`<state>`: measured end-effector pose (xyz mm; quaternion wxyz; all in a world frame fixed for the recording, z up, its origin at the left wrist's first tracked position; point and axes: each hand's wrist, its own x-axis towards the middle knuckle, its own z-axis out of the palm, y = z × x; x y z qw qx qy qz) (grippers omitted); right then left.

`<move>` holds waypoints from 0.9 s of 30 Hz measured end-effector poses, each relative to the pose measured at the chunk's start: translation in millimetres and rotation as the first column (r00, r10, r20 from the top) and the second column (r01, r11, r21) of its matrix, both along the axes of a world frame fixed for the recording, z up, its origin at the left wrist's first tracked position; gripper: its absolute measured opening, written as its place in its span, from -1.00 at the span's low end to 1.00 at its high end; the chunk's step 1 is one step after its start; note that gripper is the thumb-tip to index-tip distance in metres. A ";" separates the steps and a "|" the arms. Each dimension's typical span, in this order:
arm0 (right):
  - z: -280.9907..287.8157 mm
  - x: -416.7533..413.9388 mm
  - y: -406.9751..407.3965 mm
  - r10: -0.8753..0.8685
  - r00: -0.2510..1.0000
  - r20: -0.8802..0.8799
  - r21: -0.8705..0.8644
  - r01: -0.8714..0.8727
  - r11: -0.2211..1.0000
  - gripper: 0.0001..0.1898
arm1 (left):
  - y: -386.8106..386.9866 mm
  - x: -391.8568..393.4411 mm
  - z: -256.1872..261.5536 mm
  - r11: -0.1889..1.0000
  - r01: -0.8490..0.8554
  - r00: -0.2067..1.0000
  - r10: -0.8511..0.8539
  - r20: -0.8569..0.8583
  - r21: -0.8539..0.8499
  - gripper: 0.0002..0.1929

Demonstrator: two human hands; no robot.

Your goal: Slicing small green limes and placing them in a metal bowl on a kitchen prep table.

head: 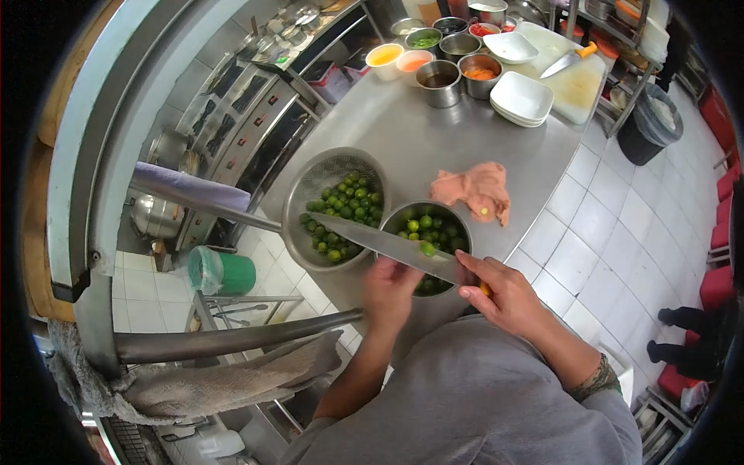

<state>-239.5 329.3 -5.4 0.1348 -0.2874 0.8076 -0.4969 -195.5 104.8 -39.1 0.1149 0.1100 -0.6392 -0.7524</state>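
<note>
My right hand point(504, 293) grips the yellow handle of a large chef's knife point(378, 237), its blade pointing left across two vessels. A small cut piece of green citrus point(427, 249) clings to the blade. My left hand point(392, 293), blurred, is just below the blade with its fingertips partly behind it; whether it holds a fruit cannot be made out. Under the knife's tip lies a perforated metal colander point(299, 180) of small green limes point(349, 203). Beside it, a round steel pot point(465, 224) contains more limes point(426, 222), partly hidden by blade and hands.
A crumpled pink cloth point(474, 189) lies on the steel table point(418, 136). Farther back are several steel containers point(439, 87), stacked white bowls point(522, 99) and a cutting board point(572, 93) bearing another knife point(567, 61). A towel-hung rail point(232, 340) is at my left.
</note>
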 end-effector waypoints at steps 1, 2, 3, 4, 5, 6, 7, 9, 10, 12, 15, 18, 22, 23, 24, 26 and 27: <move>0.6 -1.4 -3.9 0.003 1.000 0.000 -0.004 -0.003 1.000 -0.42 | 3.7 1.0 -0.2 0.999 0.005 0.999 -0.003 0.036 -0.047 -0.69; 1.3 -2.9 -7.6 0.003 1.000 -0.010 -0.030 -0.003 1.000 -0.42 | 7.2 1.2 0.9 0.999 0.002 0.999 0.000 0.037 -0.051 -0.69; 2.3 -4.4 -9.9 0.003 1.000 -0.021 -0.054 -0.005 0.999 -0.42 | 11.9 1.2 2.7 1.000 0.016 1.000 -0.016 0.004 -0.023 -0.71; 3.4 -5.7 -12.2 0.006 1.000 -0.020 -0.057 -0.007 0.998 -0.42 | 13.8 1.5 3.8 0.999 0.032 0.999 -0.032 -0.028 0.005 -0.72; 4.6 -6.8 -14.2 0.008 1.000 -0.019 -0.075 -0.010 0.997 -0.43 | 12.5 2.0 2.5 1.000 0.029 0.999 -0.029 -0.027 0.003 -0.72; 5.2 -8.2 -15.1 0.010 1.000 -0.020 -0.092 -0.012 0.996 -0.43 | 11.0 1.6 0.0 1.000 0.030 0.999 -0.030 -0.030 -0.001 -0.71; 4.1 -9.3 -14.9 0.013 1.000 -0.020 -0.092 -0.015 0.996 -0.43 | 10.0 1.0 -0.7 1.000 0.031 0.999 -0.031 -0.033 -0.006 -0.70; -0.5 -10.8 -11.4 0.045 0.998 0.050 -0.164 -0.036 0.986 -0.44 | 1.1 -5.1 6.4 0.992 -0.029 0.999 0.033 0.034 -0.119 -0.67; -3.1 -10.1 -8.8 0.047 0.998 0.051 -0.164 -0.039 0.986 -0.44 | -8.3 -10.7 11.7 0.969 -0.079 0.990 0.103 0.093 -0.235 -0.65; -9.3 -6.2 0.2 0.005 0.988 0.157 -0.214 0.029 0.976 -0.47 | -49.6 -34.7 13.1 0.940 -0.265 0.959 0.281 0.045 -0.215 -0.60; -17.0 -5.4 19.3 -0.083 0.944 0.320 -0.121 0.127 0.984 -0.49 | -93.1 -47.6 12.0 0.726 -0.362 0.908 0.416 -0.047 -0.585 -0.60; -28.2 -6.1 32.8 -0.139 0.917 0.373 -0.107 0.191 0.976 -0.51 | -66.4 -42.7 19.9 0.726 0.005 0.973 0.155 0.170 -0.688 -0.64; -21.8 -3.9 36.3 -0.150 0.912 0.381 -0.092 0.199 0.976 -0.51 | -30.5 -52.6 -34.3 0.394 0.223 0.974 -0.121 0.191 -0.891 -0.68; -20.0 -4.0 36.9 -0.138 0.906 0.399 -0.094 0.190 0.977 -0.50 | -27.1 -57.1 -44.7 0.279 0.212 0.976 -0.111 0.188 -0.936 -0.70; -18.8 -3.3 38.3 -0.141 0.906 0.398 -0.095 0.194 0.977 -0.50 | -24.1 -63.6 -47.3 0.278 0.212 0.976 -0.114 0.187 -0.937 -0.70; -17.2 -0.2 40.6 -0.148 0.932 0.331 -0.081 0.185 0.979 -0.48 | -21.2 -75.5 -48.7 0.219 0.324 0.945 -0.041 0.323 -0.920 -0.75; -17.9 1.1 42.2 -0.150 0.932 0.331 -0.083 0.187 0.979 -0.48 | -19.7 -78.8 -47.9 0.217 0.324 0.946 -0.043 0.323 -0.921 -0.75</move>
